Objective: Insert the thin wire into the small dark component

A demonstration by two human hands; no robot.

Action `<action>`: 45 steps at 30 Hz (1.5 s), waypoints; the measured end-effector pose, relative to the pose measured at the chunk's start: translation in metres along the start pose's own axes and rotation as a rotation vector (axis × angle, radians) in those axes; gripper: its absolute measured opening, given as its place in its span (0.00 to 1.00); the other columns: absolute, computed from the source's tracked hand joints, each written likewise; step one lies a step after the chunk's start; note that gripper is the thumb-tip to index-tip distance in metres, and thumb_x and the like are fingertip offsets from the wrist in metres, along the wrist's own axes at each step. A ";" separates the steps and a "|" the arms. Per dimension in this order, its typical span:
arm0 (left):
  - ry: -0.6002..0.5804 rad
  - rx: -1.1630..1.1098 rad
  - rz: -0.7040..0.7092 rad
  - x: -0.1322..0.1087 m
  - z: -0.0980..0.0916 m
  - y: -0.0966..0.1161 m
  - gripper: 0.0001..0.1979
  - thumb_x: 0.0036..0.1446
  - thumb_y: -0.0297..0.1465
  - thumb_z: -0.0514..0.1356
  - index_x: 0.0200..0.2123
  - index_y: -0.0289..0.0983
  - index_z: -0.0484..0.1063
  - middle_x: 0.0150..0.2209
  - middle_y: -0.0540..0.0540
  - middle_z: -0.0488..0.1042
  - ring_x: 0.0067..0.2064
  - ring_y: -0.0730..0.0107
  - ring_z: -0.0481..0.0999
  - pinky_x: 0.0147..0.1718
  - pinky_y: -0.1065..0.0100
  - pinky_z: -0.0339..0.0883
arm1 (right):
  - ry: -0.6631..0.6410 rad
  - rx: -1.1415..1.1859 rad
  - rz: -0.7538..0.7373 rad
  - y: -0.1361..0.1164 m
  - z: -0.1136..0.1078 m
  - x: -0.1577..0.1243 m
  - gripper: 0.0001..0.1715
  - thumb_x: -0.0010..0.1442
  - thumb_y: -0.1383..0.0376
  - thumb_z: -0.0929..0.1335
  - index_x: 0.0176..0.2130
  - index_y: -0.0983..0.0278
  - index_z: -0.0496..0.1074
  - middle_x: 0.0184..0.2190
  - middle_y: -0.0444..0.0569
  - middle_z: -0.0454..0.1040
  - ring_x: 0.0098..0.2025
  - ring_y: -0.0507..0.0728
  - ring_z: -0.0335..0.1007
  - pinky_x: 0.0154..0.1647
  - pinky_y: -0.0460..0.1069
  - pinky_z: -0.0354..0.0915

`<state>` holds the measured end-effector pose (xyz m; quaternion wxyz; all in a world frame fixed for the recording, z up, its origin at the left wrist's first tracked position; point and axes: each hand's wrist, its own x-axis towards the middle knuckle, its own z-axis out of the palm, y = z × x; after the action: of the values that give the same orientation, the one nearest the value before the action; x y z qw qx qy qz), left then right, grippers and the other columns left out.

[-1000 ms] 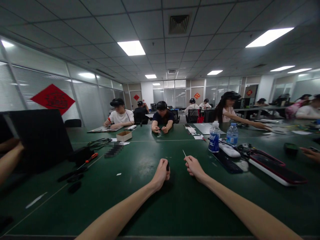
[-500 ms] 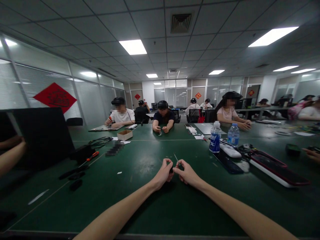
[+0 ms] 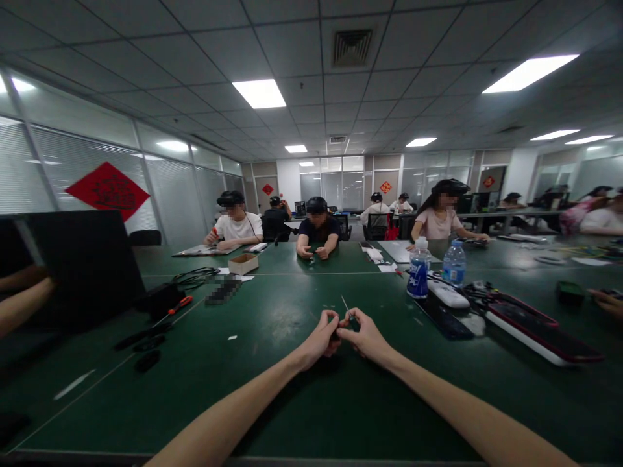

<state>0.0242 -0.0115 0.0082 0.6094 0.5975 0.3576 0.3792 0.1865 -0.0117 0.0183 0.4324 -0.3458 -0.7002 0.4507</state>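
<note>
Just above the green table (image 3: 292,415), my two hands meet in the middle of the view. My right hand (image 3: 366,336) is closed on a small screwdriver (image 3: 353,321) with a dark green handle. Its thin metal shaft sticks up and to the left. My left hand (image 3: 317,338) is curled, its fingers pinching a small black part (image 3: 335,333) that is mostly hidden. The fingertips of both hands come together at that part, so I cannot make out its kind.
To the right stand two water bottles (image 3: 453,263), with a white device (image 3: 448,293) and phones (image 3: 540,324) beside them. At left are an orange-handled screwdriver (image 3: 180,305), black cables (image 3: 195,277) and a cardboard box (image 3: 243,263). Co-workers (image 3: 318,233) sit across the table.
My right hand has turned slightly, so more of the screwdriver's handle shows and its shaft has shifted a little. A co-worker at the right has moved their hands apart.
</note>
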 end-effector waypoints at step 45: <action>0.034 -0.141 0.025 -0.002 0.004 0.007 0.19 0.53 0.49 0.52 0.35 0.39 0.60 0.19 0.58 0.52 0.16 0.83 0.48 0.17 0.77 0.39 | 0.117 -0.519 -0.382 -0.014 0.000 -0.008 0.16 0.49 0.60 0.72 0.36 0.63 0.66 0.34 0.46 0.69 0.33 0.55 0.64 0.33 0.49 0.61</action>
<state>0.0265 -0.0156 0.0148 0.6390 0.5509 0.3328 0.4213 0.1884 -0.0237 0.0294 0.4460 -0.3321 -0.8180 0.1474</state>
